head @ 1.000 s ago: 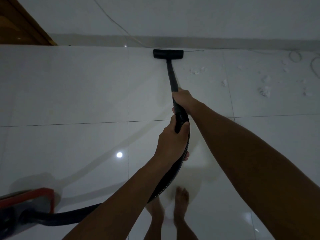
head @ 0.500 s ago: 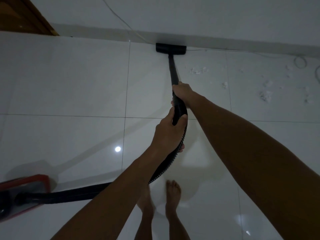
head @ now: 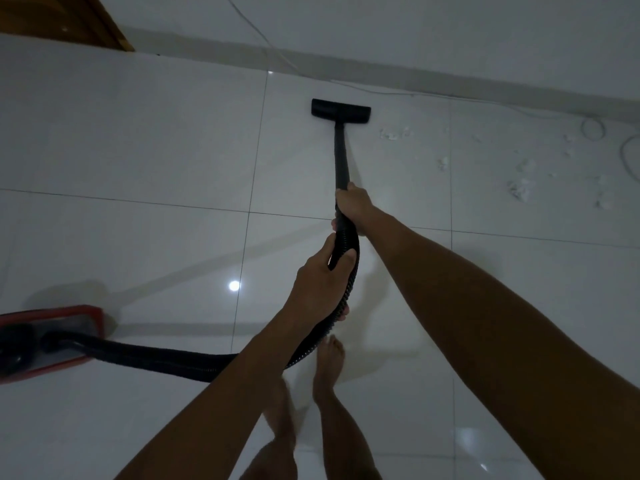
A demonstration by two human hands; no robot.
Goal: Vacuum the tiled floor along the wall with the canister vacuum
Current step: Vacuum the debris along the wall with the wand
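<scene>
On the floor: glossy white tiled floor runs to the wall at its far edge.
Canister vacuum: red-and-black body at the floor's left edge.
Hose: black ribbed hose curves from the canister up to both hands.
Wand: black wand ends in a floor nozzle, flat on the tiles, near the wall (not touching it).
Left hand: fingers wrapped tight round the hose.
Right hand: clenched on the wand's lower end.
Cord: thin white cable along the wall.
Debris: white scraps right of the nozzle.
</scene>
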